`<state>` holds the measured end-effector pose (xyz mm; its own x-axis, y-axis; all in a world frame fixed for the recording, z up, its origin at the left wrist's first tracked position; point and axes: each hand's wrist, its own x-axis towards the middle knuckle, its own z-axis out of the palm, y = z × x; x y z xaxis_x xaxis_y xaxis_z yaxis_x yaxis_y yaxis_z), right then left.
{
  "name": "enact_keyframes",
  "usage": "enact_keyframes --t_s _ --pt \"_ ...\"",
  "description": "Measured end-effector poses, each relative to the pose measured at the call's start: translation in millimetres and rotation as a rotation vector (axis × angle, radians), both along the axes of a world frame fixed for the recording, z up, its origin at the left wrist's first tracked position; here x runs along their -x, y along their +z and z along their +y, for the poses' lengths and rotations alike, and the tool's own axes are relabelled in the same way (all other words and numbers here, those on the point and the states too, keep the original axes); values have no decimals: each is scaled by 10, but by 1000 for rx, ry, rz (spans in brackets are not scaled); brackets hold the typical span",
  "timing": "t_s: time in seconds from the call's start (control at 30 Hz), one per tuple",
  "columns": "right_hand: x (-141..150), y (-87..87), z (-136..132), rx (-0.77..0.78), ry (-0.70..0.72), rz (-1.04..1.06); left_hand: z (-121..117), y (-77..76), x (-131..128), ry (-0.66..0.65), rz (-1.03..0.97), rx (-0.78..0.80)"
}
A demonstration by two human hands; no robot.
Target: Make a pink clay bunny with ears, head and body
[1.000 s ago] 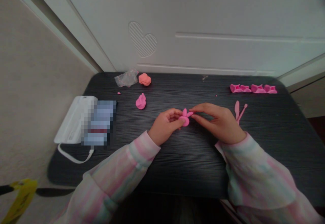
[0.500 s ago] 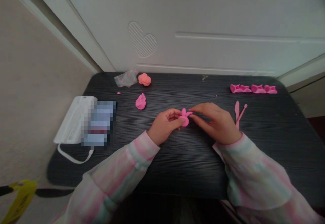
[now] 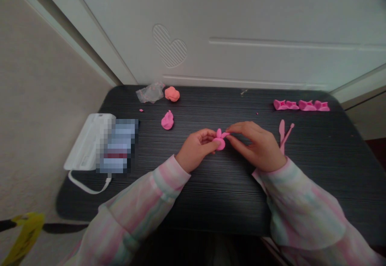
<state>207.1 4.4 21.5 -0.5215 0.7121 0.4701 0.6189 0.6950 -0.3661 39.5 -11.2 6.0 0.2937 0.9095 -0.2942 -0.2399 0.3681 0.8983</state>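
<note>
Between thumb and fingers, my left hand (image 3: pixel 195 147) grips a small pink clay figure (image 3: pixel 221 144), a round piece with two ear-like points on top. The left point stands upright; the right one leans out to the right. My right hand (image 3: pixel 257 143) pinches the tip of that leaning point with thumb and forefinger. To the left lies a lump of pink clay (image 3: pixel 167 120), with an orange clay lump (image 3: pixel 172 94) behind it. Two pink modelling tools (image 3: pixel 282 131) rest crossed beside my right wrist, which hides part of them.
A row of pink moulded pieces (image 3: pixel 301 105) sits at the back right of the dark table (image 3: pixel 223 201). A clear plastic wrapper (image 3: pixel 150 93) lies at the back left. A white power bank (image 3: pixel 89 141) with a cable adjoins a blurred-out phone (image 3: pixel 120 145). A white panel rises behind.
The clay figure has shifted very slightly to the right in my hands, and the point at its right now curves a little more. Everything else looks the same.
</note>
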Motion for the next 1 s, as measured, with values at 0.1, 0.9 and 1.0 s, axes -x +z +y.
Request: enact_keyframes --t_s 0.1,0.9,1.0 --pt "-27 22 11 25 17 3 -2 -4 2 -8 4 5" --pt "0 74 0 32 82 -63 -6 44 6 -44 31 -6" --pt "4 65 0 24 85 -68 -6 50 3 -47 50 -23"
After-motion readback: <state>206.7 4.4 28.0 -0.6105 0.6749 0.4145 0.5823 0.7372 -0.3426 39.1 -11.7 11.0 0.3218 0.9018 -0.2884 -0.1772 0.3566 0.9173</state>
